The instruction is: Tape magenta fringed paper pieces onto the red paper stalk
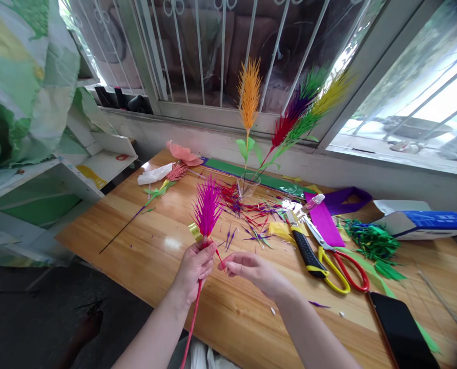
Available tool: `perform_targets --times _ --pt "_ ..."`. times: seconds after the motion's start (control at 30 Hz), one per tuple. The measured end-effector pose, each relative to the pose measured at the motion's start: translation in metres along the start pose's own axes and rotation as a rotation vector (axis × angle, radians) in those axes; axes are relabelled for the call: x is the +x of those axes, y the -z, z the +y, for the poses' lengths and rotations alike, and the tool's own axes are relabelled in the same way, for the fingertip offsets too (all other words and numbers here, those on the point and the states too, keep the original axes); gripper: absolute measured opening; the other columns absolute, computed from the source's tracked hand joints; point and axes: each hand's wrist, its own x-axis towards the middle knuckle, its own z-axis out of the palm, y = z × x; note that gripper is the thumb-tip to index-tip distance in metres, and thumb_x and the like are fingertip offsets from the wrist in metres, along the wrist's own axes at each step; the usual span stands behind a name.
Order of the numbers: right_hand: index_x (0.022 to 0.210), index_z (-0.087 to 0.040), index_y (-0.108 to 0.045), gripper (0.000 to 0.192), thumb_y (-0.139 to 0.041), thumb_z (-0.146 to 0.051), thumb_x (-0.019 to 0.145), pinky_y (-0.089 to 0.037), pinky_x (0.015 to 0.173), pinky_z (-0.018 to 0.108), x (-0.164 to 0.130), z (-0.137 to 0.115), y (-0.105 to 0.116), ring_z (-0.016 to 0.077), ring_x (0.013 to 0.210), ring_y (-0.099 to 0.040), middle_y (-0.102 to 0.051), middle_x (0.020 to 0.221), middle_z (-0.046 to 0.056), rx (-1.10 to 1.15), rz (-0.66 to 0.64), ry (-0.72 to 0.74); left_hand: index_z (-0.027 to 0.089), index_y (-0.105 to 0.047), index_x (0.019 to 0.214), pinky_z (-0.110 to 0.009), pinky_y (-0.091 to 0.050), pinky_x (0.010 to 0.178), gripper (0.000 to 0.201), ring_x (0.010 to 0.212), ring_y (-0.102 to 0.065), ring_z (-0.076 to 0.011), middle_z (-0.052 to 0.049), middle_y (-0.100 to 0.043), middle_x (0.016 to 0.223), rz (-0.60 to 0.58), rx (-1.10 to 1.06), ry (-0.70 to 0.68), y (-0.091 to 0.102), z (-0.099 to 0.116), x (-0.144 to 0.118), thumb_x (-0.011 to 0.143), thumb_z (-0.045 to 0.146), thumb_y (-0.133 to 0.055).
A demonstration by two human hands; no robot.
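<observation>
A bright magenta paper flower spike [207,207] stands upright in front of me, on a stem wrapped in red. My left hand [195,269] is closed around the stem just below the bristly head. From the top of that grip a thin red paper strip [219,253] runs down to the right. My right hand [246,269] pinches the strip's end between thumb and finger, a short way to the right of the stem. Behind the head's base, a shiny gold piece [193,231] shows at its left.
A clear cup [250,185] holds an orange spike [249,92] and multicoloured ones. Another pink spike [177,173] lies at left. On the right are a utility knife [307,248], scissors [338,261], a phone [401,330], green shreds [370,241] and a blue-white box [424,223].
</observation>
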Motion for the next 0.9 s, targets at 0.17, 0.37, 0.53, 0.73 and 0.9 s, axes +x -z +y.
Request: perform_targets --times 0.17,0.37,0.53,0.73,0.9 --pt "0.074 -0.016 -0.067 0.029 -0.069 -0.043 0.062 -0.034 0.063 0.025 0.008 0.001 0.002 0.0109 0.062 -0.047 -0.059 0.066 -0.001 0.017 -0.017 -0.005 0.015 -0.051 0.069 -0.012 -0.009 0.029 0.024 0.032 -0.014 0.0007 0.013 -0.028 0.04 0.009 0.011 0.006 -0.002 -0.002 -0.001 0.062 0.027 -0.071" --pt "0.057 -0.016 -0.057 0.03 -0.074 -0.041 0.054 -0.027 0.052 0.022 0.014 0.009 -0.011 0.0074 0.05 -0.037 -0.048 0.05 -0.006 0.048 0.062 -0.023 0.015 -0.05 0.069 -0.012 -0.008 0.028 0.025 0.031 -0.013 0.001 0.014 -0.028 0.038 0.031 0.017 -0.007 -0.002 -0.002 0.0 0.063 0.028 -0.071" --pt "0.056 -0.017 -0.054 0.032 -0.075 -0.041 0.051 -0.03 0.053 0.022 0.011 0.01 -0.011 0.0067 0.049 -0.037 -0.047 0.049 -0.007 0.058 0.066 -0.028 0.015 -0.05 0.07 -0.012 -0.009 0.029 0.024 0.032 -0.013 0.0013 0.013 -0.03 0.041 0.018 0.003 -0.021 0.002 -0.005 0.003 0.063 0.026 -0.071" --pt "0.07 -0.016 -0.067 0.031 -0.067 -0.046 0.062 -0.038 0.065 0.026 0.001 0.007 0.001 0.0124 0.064 -0.051 -0.063 0.07 0.002 0.021 -0.128 -0.027 0.016 -0.049 0.068 -0.012 -0.01 0.029 0.024 0.032 -0.014 0.0012 0.013 -0.027 0.042 -0.002 -0.004 -0.024 0.002 -0.003 0.003 0.063 0.026 -0.07" --pt "0.058 -0.016 -0.062 0.029 -0.072 -0.043 0.054 -0.032 0.055 0.024 0.001 0.011 -0.001 0.009 0.051 -0.043 -0.054 0.053 -0.004 -0.046 -0.058 -0.058 0.015 -0.05 0.069 -0.011 -0.01 0.029 0.024 0.031 -0.015 0.0015 0.013 -0.027 0.042 0.004 -0.009 -0.03 0.0 -0.002 0.001 0.062 0.024 -0.071"
